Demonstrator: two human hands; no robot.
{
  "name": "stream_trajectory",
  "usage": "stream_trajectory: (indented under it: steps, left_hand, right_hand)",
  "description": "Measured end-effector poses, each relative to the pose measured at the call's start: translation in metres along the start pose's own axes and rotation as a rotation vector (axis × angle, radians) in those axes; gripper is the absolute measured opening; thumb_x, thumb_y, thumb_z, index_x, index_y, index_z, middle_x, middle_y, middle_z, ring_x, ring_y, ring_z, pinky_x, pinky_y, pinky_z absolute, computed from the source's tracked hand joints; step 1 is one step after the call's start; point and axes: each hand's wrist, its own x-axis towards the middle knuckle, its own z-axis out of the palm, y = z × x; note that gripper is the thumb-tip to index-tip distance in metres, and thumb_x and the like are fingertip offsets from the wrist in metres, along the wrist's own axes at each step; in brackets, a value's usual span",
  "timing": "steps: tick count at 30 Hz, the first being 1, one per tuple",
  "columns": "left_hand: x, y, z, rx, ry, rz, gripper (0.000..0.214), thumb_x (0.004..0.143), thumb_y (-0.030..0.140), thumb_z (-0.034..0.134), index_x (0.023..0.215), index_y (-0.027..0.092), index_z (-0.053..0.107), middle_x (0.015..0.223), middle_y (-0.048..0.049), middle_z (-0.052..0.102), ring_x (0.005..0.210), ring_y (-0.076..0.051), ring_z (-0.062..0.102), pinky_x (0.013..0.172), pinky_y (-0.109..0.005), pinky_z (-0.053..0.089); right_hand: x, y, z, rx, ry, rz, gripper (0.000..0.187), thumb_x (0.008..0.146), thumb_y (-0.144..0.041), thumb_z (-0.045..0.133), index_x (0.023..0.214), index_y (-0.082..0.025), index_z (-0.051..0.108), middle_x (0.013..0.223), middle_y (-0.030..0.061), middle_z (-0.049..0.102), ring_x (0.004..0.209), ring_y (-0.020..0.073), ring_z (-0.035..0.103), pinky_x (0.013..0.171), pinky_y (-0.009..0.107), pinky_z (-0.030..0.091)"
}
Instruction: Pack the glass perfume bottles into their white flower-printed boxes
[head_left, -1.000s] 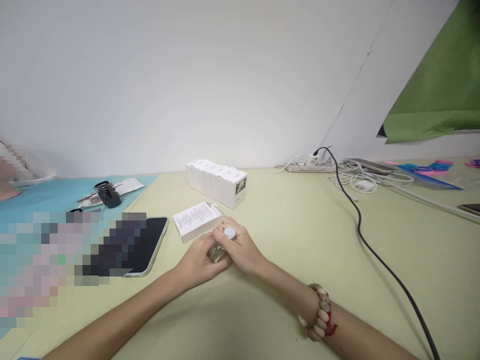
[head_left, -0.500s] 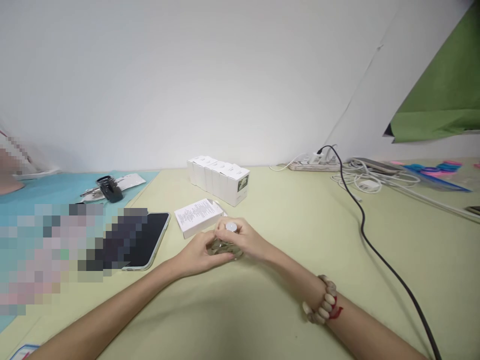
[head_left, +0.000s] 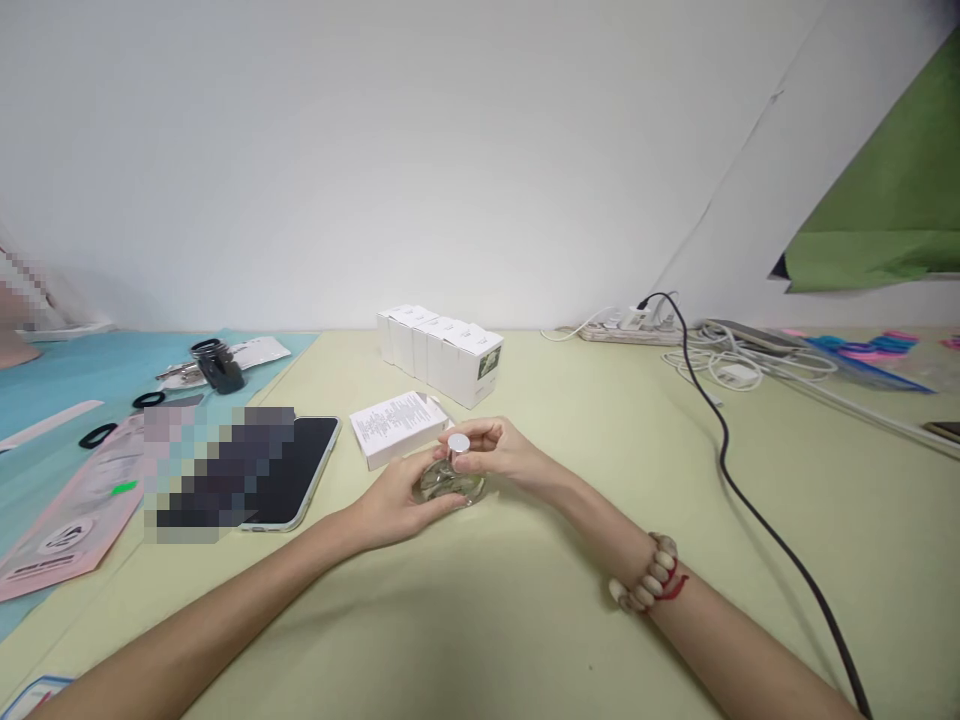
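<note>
On the table in front of me stands a squat, clear glass bottle (head_left: 448,483) with greenish tones and a round silver cap (head_left: 458,446). My left hand (head_left: 394,500) wraps the bottle's left side, thumb along its near side. My right hand (head_left: 506,458) pinches the silver cap between thumb and fingers. Whether the cap is seated or lifted, I cannot tell. Just behind my hands lies a white printed box (head_left: 397,428), its right end open near my right fingertips.
A row of white boxes (head_left: 442,352) stands toward the wall. Left are a phone (head_left: 304,470), a pink packet (head_left: 75,525) and a dark jar (head_left: 217,367). Right are a black cable (head_left: 757,505), a power strip (head_left: 630,330) and white cables (head_left: 739,372).
My right hand has shifted from lying across the bottle's neck and near side to a pinch on the cap, so more of the cap and bottle shows. My left hand keeps its hold.
</note>
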Motion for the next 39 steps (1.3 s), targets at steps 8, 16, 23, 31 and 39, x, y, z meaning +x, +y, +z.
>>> stream_trajectory:
  steps: [8, 16, 23, 31, 39]
  left_hand:
    - [-0.001, 0.0, 0.009, 0.037, 0.079, -0.051, 0.025, 0.084, 0.035, 0.046, 0.099, 0.017, 0.051, 0.093, -0.005, 0.058, 0.083, -0.017, 0.055, 0.072, -0.029, 0.043]
    - [0.001, 0.006, 0.007, -0.153, -0.002, -0.001, 0.032, 0.085, 0.033, 0.048, 0.113, 0.018, 0.046, 0.11, -0.0075, 0.057, 0.094, -0.018, 0.056, 0.081, -0.03, 0.045]
    - [0.0, 0.011, 0.007, -0.237, -0.12, -0.057, 0.025, 0.084, 0.035, 0.048, 0.1, 0.016, 0.052, 0.103, -0.0082, 0.058, 0.094, -0.02, 0.056, 0.08, -0.032, 0.047]
    - [-0.001, 0.008, 0.008, -0.221, -0.11, -0.113, 0.031, 0.084, 0.039, 0.047, 0.106, 0.018, 0.047, 0.094, -0.0051, 0.056, 0.083, -0.016, 0.053, 0.075, -0.029, 0.045]
    - [0.001, 0.006, 0.013, -0.131, 0.015, -0.141, 0.038, 0.085, 0.04, 0.045, 0.119, 0.022, 0.043, 0.114, -0.0067, 0.052, 0.104, -0.021, 0.048, 0.088, -0.033, 0.04]
  right_hand:
    - [-0.007, -0.01, 0.023, -0.294, 0.165, -0.196, 0.027, 0.068, -0.035, 0.068, 0.088, -0.018, 0.06, 0.084, 0.002, 0.06, 0.079, 0.0132, 0.055, 0.07, 0.025, 0.045]
    - [-0.011, -0.014, 0.048, -0.274, 0.262, -0.239, 0.028, 0.087, -0.042, 0.043, 0.096, -0.02, 0.058, 0.061, -0.0029, 0.043, 0.055, 0.008, 0.043, 0.05, 0.019, 0.034]
    - [-0.018, -0.016, 0.055, -0.142, 0.2, -0.241, 0.019, 0.087, -0.03, 0.042, 0.099, -0.021, 0.054, 0.046, -0.0079, 0.029, 0.043, 0.0068, 0.027, 0.043, 0.02, 0.025]
    - [-0.02, -0.038, 0.028, 0.055, 0.343, -0.381, 0.008, 0.077, -0.024, 0.049, 0.074, -0.02, 0.054, 0.037, -0.0105, 0.019, 0.035, 0.0048, 0.014, 0.039, 0.021, 0.017]
    - [0.013, 0.02, 0.02, 0.118, 0.531, -0.1, 0.02, 0.072, -0.033, 0.05, 0.085, -0.017, 0.052, 0.048, -0.0084, 0.031, 0.045, 0.0073, 0.029, 0.046, 0.02, 0.027]
